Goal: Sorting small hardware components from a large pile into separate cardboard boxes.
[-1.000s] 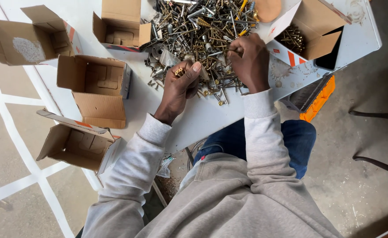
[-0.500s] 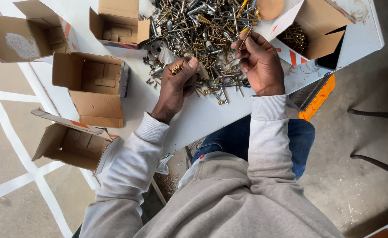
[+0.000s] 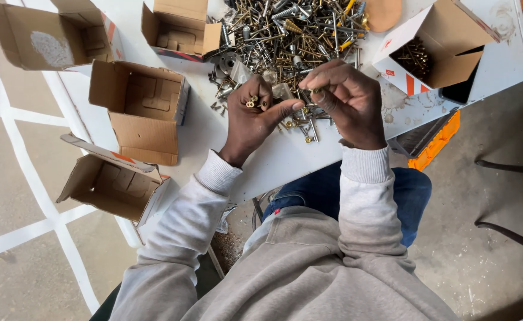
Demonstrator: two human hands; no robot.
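The left hand [image 3: 252, 119] has its grip curled shut around a few small gold screws [image 3: 251, 102]. The right hand [image 3: 347, 101] pinches one screw [image 3: 305, 95] in a tight grip, just above the big screw pile [image 3: 297, 30] on the white table [image 3: 273, 160].

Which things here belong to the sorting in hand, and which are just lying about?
In use:
left hand, gripping brass screws
right hand, pinching one screw
mixed screw pile
box of brass screws

Lying about:
empty cardboard boxes
orange tray
round wooden disc
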